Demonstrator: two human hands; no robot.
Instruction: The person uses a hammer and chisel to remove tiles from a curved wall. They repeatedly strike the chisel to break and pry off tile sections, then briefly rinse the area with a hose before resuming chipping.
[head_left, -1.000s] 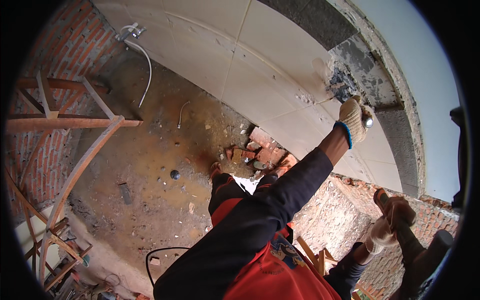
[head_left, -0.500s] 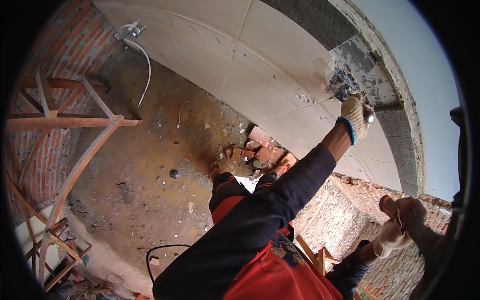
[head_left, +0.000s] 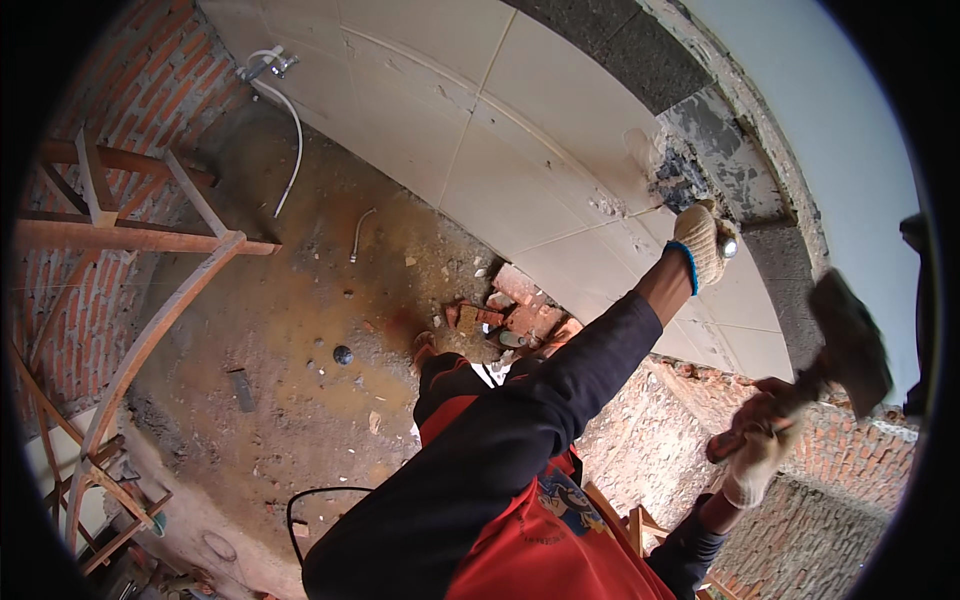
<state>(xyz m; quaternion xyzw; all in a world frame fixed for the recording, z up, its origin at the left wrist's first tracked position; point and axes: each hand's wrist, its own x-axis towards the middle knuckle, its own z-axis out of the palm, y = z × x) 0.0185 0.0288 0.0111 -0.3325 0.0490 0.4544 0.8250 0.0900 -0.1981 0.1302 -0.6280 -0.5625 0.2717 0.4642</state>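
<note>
My left hand [head_left: 699,240], in a cream knit glove with a blue cuff, is closed around a metal chisel. The chisel's shiny round end [head_left: 730,247] sticks out beside the fingers. The hand is against the tiled wall [head_left: 560,150], just below a broken patch [head_left: 683,180] of dark, rough mortar; the chisel's tip is hidden. At the lower right, my right hand [head_left: 757,462], also gloved, grips the handle of a hammer. The broad dark hammer head [head_left: 848,345] is raised, apart from the chisel, and slightly blurred.
Broken red bricks [head_left: 515,312] lie at the wall's foot near my feet. Wooden scaffold pieces [head_left: 150,238] stand at the left by a brick wall. A tap with a white hose [head_left: 292,130] is fixed at the far end. The muddy floor [head_left: 290,300] has scattered debris.
My right hand has moved left and slightly lower, and the hammer has turned so its head shows clearly. My left hand stays at the same place on the wall; the view has shifted slightly.
</note>
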